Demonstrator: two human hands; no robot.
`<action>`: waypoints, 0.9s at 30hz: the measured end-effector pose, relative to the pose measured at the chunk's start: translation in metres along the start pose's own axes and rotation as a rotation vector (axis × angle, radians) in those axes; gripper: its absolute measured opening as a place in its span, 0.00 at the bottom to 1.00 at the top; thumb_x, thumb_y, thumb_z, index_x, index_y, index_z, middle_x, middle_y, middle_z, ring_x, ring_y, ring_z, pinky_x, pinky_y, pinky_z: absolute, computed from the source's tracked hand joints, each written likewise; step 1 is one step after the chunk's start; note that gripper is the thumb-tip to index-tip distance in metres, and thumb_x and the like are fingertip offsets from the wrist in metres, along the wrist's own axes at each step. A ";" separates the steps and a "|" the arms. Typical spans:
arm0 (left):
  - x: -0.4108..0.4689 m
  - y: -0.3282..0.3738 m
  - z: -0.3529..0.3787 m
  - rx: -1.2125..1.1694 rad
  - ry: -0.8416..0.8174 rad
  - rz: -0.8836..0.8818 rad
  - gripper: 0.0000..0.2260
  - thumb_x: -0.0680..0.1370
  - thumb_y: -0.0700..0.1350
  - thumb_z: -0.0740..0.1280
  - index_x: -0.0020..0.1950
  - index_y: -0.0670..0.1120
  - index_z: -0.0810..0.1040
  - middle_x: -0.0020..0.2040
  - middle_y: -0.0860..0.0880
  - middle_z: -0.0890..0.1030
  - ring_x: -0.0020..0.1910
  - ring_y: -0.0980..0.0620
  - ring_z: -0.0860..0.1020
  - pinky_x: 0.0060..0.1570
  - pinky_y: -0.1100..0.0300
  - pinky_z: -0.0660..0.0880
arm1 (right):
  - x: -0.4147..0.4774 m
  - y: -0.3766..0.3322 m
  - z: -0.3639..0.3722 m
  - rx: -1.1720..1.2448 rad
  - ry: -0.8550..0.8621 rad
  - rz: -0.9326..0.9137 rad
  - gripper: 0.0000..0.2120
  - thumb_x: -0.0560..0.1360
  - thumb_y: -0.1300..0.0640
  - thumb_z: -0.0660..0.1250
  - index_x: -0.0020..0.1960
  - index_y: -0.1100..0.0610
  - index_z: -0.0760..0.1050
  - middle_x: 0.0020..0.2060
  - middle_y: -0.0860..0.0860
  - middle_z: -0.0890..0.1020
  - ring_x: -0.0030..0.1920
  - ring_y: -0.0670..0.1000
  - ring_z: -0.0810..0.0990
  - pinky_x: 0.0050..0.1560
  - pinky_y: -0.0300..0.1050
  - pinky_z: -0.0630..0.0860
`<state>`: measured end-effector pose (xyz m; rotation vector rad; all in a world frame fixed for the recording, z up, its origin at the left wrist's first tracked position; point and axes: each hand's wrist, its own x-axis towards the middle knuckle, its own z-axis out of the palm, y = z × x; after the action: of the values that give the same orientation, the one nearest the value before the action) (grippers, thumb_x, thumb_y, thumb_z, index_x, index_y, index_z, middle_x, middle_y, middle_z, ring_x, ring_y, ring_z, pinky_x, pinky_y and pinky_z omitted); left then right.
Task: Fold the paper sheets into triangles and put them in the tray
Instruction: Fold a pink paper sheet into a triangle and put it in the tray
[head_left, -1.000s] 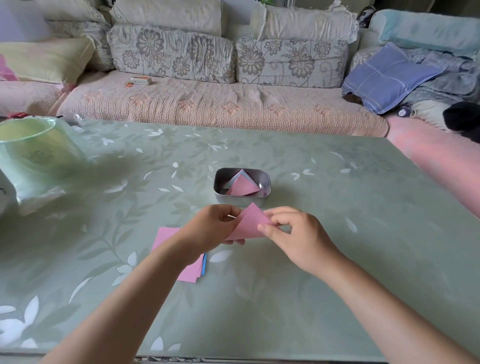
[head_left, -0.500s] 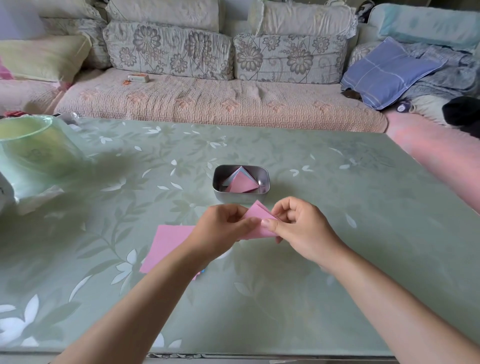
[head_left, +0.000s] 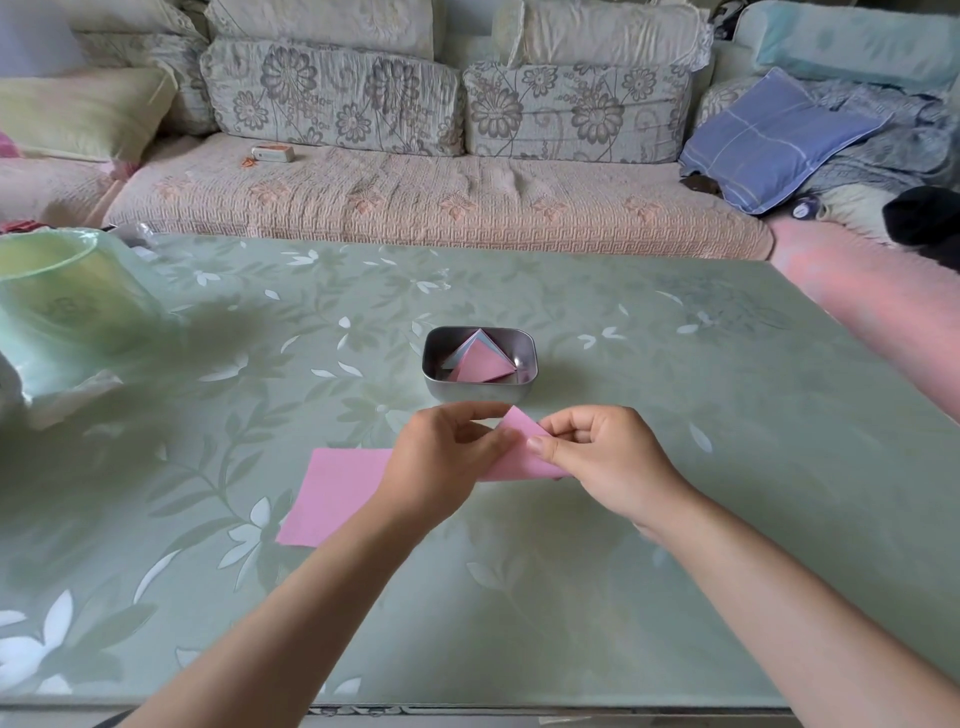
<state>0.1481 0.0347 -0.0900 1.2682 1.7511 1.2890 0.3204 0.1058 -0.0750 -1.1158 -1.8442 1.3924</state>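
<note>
- Pink paper sheet (head_left: 519, 428), partly folded, is held at the centre of the frame, just below the tray. One pointed corner is turned up between the hands, so a crease for the triangle is judged to be in the making. Whether the sheet rests on the table (head_left: 701, 467) cannot be told.
- Its left part is pinched by the left hand (head_left: 447, 460) with curled fingers. Its right part is pinched between thumb and forefinger of the right hand (head_left: 602, 457). Both hands are thus closed on the one sheet, probably so that the edges can be kept aligned while the fold is pressed.
- The metal tray (head_left: 470, 392) is set just above the hands in the frame, apart from them but near, so a finished piece would need only a short reach.
- Two folded pieces can be counted in the tray: a pink triangle (head_left: 483, 366) on top and a pale blue triangle (head_left: 467, 345) beneath it. More may be hidden under these.
- One flat pink sheet (head_left: 337, 493) is laid left of centre, partly covered by the left wrist. It is kept close, presumably as the next to be folded. Whether others lie under it cannot be told.
- In total: one tray, one sheet in hand, one flat sheet seen, two triangles seen.
</note>
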 end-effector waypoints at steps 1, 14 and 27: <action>0.000 0.000 0.001 -0.023 0.008 0.030 0.06 0.76 0.51 0.72 0.48 0.63 0.84 0.39 0.58 0.85 0.37 0.59 0.81 0.38 0.62 0.76 | 0.000 0.000 0.001 -0.005 0.003 -0.018 0.02 0.75 0.60 0.74 0.46 0.54 0.85 0.38 0.50 0.87 0.36 0.44 0.83 0.38 0.35 0.77; -0.005 0.003 0.008 -0.010 0.025 0.157 0.08 0.80 0.46 0.67 0.49 0.61 0.80 0.42 0.52 0.85 0.38 0.56 0.73 0.45 0.55 0.77 | -0.008 0.003 0.009 -0.475 0.089 -0.276 0.13 0.81 0.56 0.62 0.61 0.46 0.81 0.37 0.44 0.77 0.40 0.43 0.75 0.43 0.38 0.73; -0.009 0.004 0.013 0.036 0.065 0.176 0.17 0.79 0.47 0.68 0.52 0.72 0.75 0.41 0.62 0.83 0.37 0.61 0.77 0.39 0.64 0.74 | -0.010 -0.001 0.010 -0.531 0.087 -0.252 0.10 0.82 0.57 0.60 0.48 0.59 0.78 0.37 0.52 0.73 0.39 0.53 0.73 0.40 0.44 0.68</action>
<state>0.1635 0.0313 -0.0911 1.4422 1.7457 1.4170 0.3169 0.0925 -0.0765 -1.1116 -2.2648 0.7164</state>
